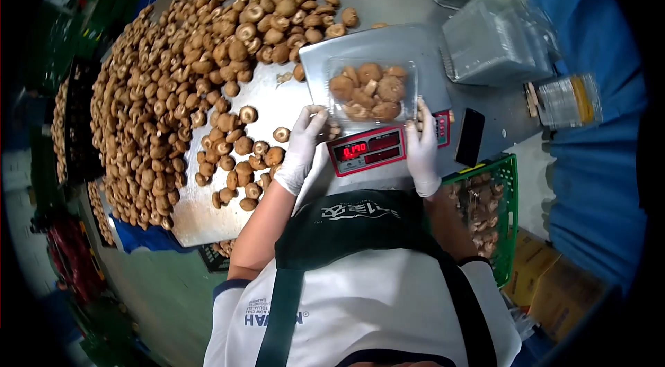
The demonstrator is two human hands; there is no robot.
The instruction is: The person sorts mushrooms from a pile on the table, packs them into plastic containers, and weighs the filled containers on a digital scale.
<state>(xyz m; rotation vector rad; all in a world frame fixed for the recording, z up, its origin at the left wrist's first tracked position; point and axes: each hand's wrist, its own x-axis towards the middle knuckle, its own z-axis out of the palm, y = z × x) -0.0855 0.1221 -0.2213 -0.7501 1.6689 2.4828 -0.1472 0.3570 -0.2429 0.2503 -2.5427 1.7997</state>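
Resting upper centre, box (411, 79) looks light, bendy; hold sides; left hand (303, 144), right hand (422, 154) alongside, grips unclear

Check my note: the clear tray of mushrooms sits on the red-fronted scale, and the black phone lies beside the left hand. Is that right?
Not quite. The head view shows the black phone beside the right hand, not the left hand. The rest stands: the clear tray of mushrooms sits on the red-fronted scale.
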